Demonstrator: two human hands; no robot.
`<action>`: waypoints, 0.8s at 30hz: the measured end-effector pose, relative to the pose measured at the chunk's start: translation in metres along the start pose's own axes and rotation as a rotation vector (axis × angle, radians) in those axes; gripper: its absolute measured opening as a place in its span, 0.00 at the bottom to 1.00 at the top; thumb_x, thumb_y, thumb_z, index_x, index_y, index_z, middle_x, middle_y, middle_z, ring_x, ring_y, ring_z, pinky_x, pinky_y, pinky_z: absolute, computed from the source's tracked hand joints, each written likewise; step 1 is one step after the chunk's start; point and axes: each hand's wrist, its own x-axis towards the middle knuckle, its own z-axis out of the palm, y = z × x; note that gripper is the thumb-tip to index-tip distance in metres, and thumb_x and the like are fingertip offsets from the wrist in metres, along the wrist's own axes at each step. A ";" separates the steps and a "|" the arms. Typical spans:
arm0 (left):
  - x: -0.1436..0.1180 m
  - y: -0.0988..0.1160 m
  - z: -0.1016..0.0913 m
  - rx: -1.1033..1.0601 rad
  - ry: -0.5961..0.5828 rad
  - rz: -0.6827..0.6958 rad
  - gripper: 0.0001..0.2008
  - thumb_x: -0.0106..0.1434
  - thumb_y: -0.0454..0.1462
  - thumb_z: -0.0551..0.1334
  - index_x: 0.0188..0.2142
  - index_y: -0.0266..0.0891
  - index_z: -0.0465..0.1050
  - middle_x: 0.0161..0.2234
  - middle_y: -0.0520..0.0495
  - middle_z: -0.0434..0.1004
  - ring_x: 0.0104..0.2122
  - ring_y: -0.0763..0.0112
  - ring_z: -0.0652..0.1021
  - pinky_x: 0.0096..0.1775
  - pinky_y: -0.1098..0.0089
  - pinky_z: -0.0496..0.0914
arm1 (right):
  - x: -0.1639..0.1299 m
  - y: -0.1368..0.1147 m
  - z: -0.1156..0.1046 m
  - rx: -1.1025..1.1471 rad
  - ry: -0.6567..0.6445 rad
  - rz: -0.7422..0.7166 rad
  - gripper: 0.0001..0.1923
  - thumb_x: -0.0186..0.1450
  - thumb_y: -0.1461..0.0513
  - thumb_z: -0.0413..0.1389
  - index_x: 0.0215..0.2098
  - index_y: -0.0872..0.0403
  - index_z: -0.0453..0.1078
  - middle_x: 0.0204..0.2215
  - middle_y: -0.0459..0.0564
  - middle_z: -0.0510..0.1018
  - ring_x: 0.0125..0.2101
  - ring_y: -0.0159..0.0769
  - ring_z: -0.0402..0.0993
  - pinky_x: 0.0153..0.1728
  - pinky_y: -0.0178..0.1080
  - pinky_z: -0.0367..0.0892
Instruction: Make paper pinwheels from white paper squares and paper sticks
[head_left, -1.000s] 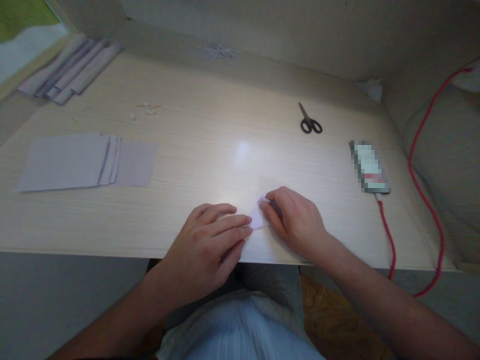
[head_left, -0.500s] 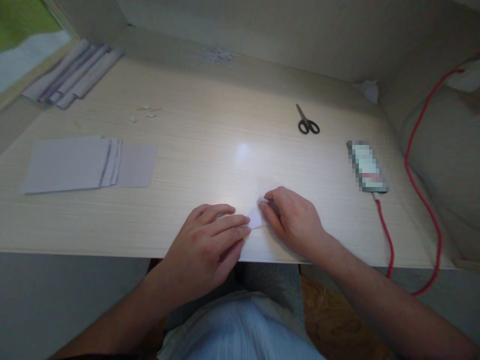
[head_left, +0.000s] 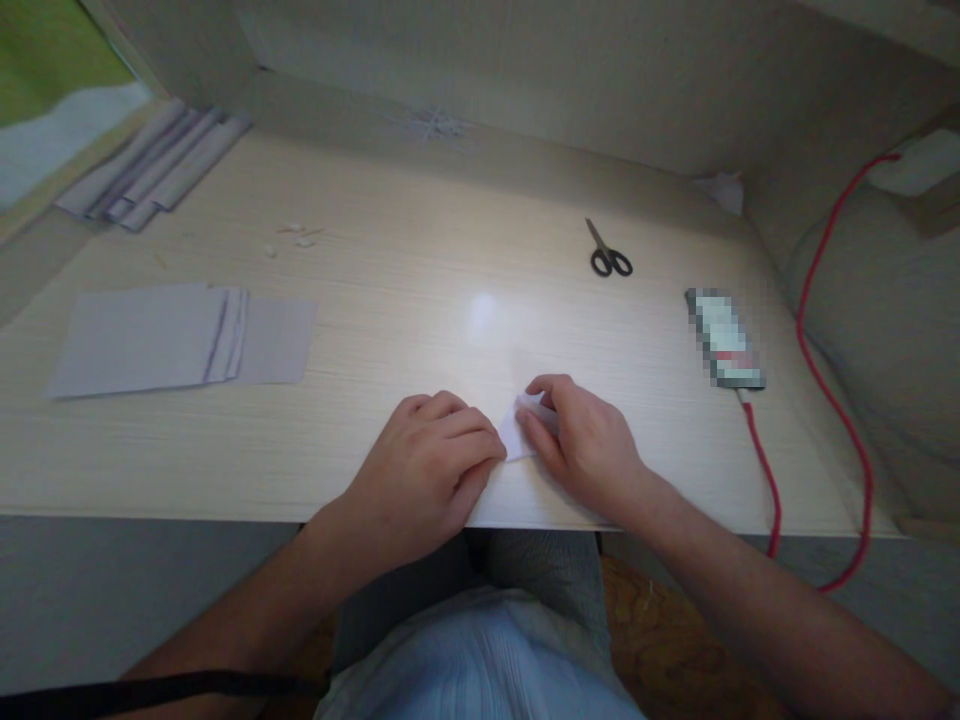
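Observation:
A small folded piece of white paper lies near the desk's front edge, between my two hands. My right hand pinches its upper edge between thumb and forefinger and covers its right part. My left hand has its fingers curled and drawn together, with the tips on the paper's lower left corner. The palm side of my left hand is hidden.
Paper sheets lie stacked at the left, below several paper rolls. Small scraps and white paper strips lie further back. Scissors, a phone and its red cable are on the right.
My left hand's fingers have curled and drawn together, where they were stretched out before. My right hand keeps its pinch on the paper. The whole view has shifted slightly.

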 end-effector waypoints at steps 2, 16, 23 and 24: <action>0.006 -0.001 0.000 0.016 -0.019 0.006 0.08 0.71 0.34 0.59 0.39 0.41 0.78 0.41 0.48 0.83 0.45 0.58 0.75 0.48 0.54 0.67 | 0.000 -0.001 0.000 0.001 -0.006 0.011 0.11 0.73 0.58 0.52 0.50 0.56 0.67 0.36 0.54 0.80 0.33 0.42 0.77 0.34 0.41 0.66; 0.003 -0.004 0.004 0.023 0.050 0.098 0.12 0.71 0.33 0.58 0.49 0.42 0.78 0.54 0.46 0.80 0.56 0.56 0.74 0.59 0.51 0.65 | 0.002 -0.002 0.006 -0.003 0.059 0.026 0.09 0.73 0.60 0.50 0.48 0.55 0.68 0.34 0.52 0.81 0.33 0.40 0.77 0.35 0.40 0.65; 0.002 -0.006 0.003 0.019 0.026 0.091 0.13 0.71 0.33 0.59 0.51 0.42 0.78 0.54 0.47 0.80 0.56 0.59 0.74 0.60 0.52 0.64 | 0.001 -0.003 0.006 -0.030 0.041 0.035 0.10 0.74 0.59 0.51 0.48 0.55 0.69 0.35 0.52 0.81 0.34 0.41 0.77 0.35 0.39 0.64; 0.002 -0.007 0.002 0.016 0.024 0.093 0.13 0.70 0.33 0.59 0.51 0.42 0.77 0.55 0.47 0.80 0.57 0.59 0.74 0.60 0.52 0.64 | 0.001 -0.004 0.006 -0.032 0.038 0.035 0.10 0.74 0.59 0.51 0.48 0.55 0.69 0.35 0.52 0.81 0.34 0.41 0.77 0.35 0.39 0.64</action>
